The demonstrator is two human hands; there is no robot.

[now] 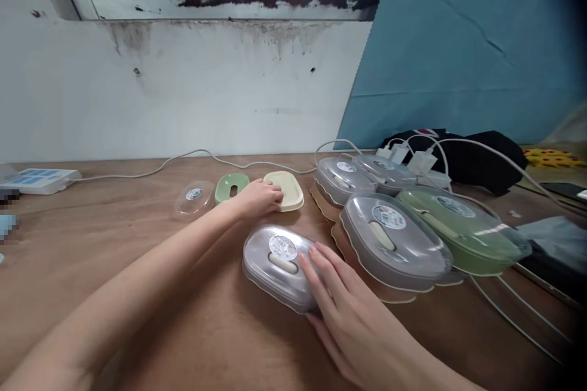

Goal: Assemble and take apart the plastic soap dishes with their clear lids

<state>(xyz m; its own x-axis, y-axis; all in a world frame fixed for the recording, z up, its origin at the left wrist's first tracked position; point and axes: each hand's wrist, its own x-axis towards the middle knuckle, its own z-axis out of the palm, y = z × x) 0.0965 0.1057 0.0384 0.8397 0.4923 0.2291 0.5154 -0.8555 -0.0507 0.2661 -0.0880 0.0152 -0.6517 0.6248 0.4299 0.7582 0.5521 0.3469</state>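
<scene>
My left hand [260, 198] reaches to the back, its fingers curled at the left edge of a cream plastic tray [290, 189]. Just left of it lies a green plastic piece [224, 188] with a slot in its middle. Beyond that is a clear lid [195, 198] with a round label. Nearer to me, my right hand [342, 299] grips the right end of a grey lidded plastic box [263, 256], fingers over the lid and thumb low on the side. This box has a clear cover, a round label and a cream bar in its top.
Several similar boxes stand at the right, among them a grey one [389, 250] and a green one [463, 226]. Behind them are white plugs [422, 162] and cables. A white power strip [43, 180] lies at the far left, its cord [183, 156] running along the wall.
</scene>
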